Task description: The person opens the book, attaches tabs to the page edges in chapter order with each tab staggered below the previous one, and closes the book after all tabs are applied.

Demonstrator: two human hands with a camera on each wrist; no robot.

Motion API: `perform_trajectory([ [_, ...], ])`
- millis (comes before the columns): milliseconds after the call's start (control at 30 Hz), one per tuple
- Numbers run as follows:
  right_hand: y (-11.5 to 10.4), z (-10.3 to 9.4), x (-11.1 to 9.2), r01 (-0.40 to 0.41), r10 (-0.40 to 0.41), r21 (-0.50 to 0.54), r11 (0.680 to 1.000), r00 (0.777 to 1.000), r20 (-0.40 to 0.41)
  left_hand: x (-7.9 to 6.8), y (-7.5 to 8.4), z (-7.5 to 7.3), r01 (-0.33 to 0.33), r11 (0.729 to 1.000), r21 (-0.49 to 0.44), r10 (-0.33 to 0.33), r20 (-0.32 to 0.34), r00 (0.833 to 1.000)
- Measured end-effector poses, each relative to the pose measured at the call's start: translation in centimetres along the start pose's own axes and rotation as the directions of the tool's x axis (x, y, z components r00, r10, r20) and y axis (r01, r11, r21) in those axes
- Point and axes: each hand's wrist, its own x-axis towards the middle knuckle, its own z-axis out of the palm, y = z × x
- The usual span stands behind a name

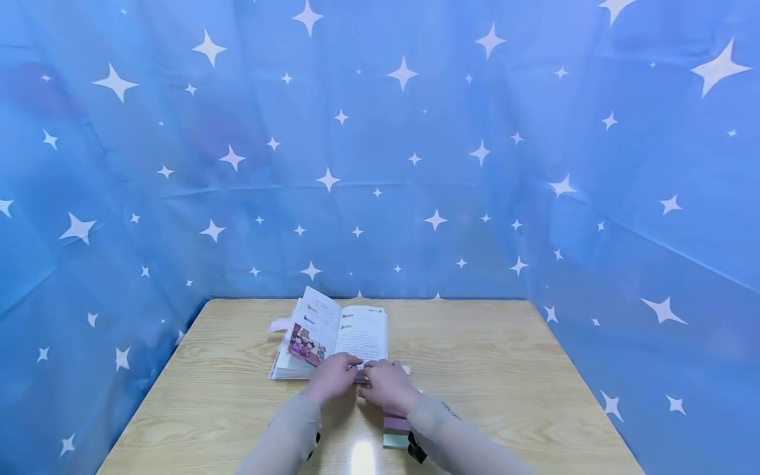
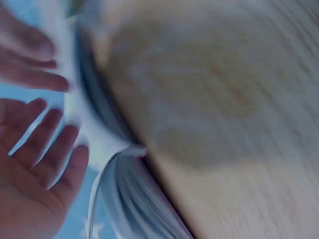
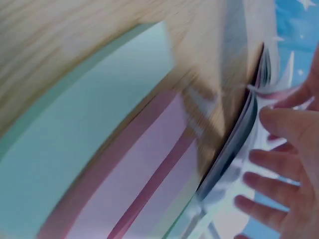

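Note:
An open book (image 1: 362,336) lies on the table, with printed text and a coloured picture on its pages. My left hand (image 1: 334,376) is at the book's lower edge near the spine. In the left wrist view its fingers (image 2: 60,157) are spread and fairly straight beside the page edges. My right hand (image 1: 388,384) meets it at the lower edge of the right page. In the right wrist view its fingers (image 3: 274,164) are extended beside the page edges, near a pinkish strip (image 3: 274,93). The exact finger contact is partly hidden and blurred.
Pink-purple sticky note pads (image 1: 396,424) and a mint green pad (image 1: 396,441) lie near the right forearm. A pink tab (image 1: 280,324) sticks out from the book's left side. The wooden table (image 1: 475,369) ends at a blue starry curtain (image 1: 380,251).

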Motion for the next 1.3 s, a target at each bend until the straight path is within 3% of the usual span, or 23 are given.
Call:
perform_trajectory([
  [133,-0.6,1.0,1.7,0.057,-0.059,0.117,0.992,0.998,0.018,-1.5,-0.8,-1.6,0.138,0.968,-0.209,-0.138,0.016,0.99],
  [300,-0.8,2.3,2.9,0.047,-0.06,0.244,0.968,0.997,0.044,-4.2,-2.2,-1.8,0.327,0.876,-0.354,-0.319,0.083,0.944],
  [433,-0.8,2.7,3.4,0.023,-0.047,0.3,0.954,0.996,0.073,-4.9,-3.2,-1.2,0.393,0.793,-0.466,-0.392,0.105,0.914],
  [600,-1.2,2.9,3.7,-0.048,0.0,0.324,0.945,0.989,0.149,-4.9,-4.0,-0.6,0.421,0.635,-0.648,-0.436,0.15,0.887],
  [800,-1.7,2.8,4.1,-0.104,0.052,0.273,0.956,0.98,0.191,-5.1,-4.9,-0.7,0.38,0.495,-0.781,-0.494,0.106,0.863],
  [933,-2.0,2.9,3.8,-0.108,0.059,0.256,0.961,0.98,0.192,-5.4,-5.5,-0.8,0.315,0.353,-0.881,-0.572,0.063,0.818],
  [967,-2.0,2.8,3.7,-0.11,0.062,0.25,0.962,0.979,0.193,-5.4,-5.6,-0.9,0.301,0.333,-0.894,-0.591,0.051,0.805],
  [1000,-2.1,2.8,3.7,-0.112,0.065,0.243,0.964,0.979,0.193,-5.3,-5.7,-1.1,0.288,0.321,-0.902,-0.607,0.037,0.794],
  [1067,-2.1,2.8,3.7,-0.116,0.07,0.23,0.966,0.977,0.2,-5.0,-5.9,-1.5,0.277,0.345,-0.897,-0.643,-0.011,0.766],
  [1100,-2.1,2.9,3.8,-0.117,0.073,0.22,0.969,0.977,0.201,-4.8,-5.9,-1.8,0.272,0.363,-0.891,-0.656,-0.037,0.753],
  [1200,-2.0,3.0,3.8,-0.114,0.072,0.203,0.973,0.976,0.207,-4.1,-5.9,-2.2,0.263,0.455,-0.851,-0.68,-0.141,0.72],
  [1233,-1.9,3.0,3.8,-0.114,0.071,0.2,0.973,0.975,0.211,-3.7,-5.9,-2.2,0.261,0.481,-0.837,-0.677,-0.166,0.717],
  [1300,-1.7,3.0,3.8,-0.117,0.072,0.2,0.973,0.973,0.217,-3.1,-5.7,-2.1,0.239,0.512,-0.825,-0.651,-0.191,0.735],
])
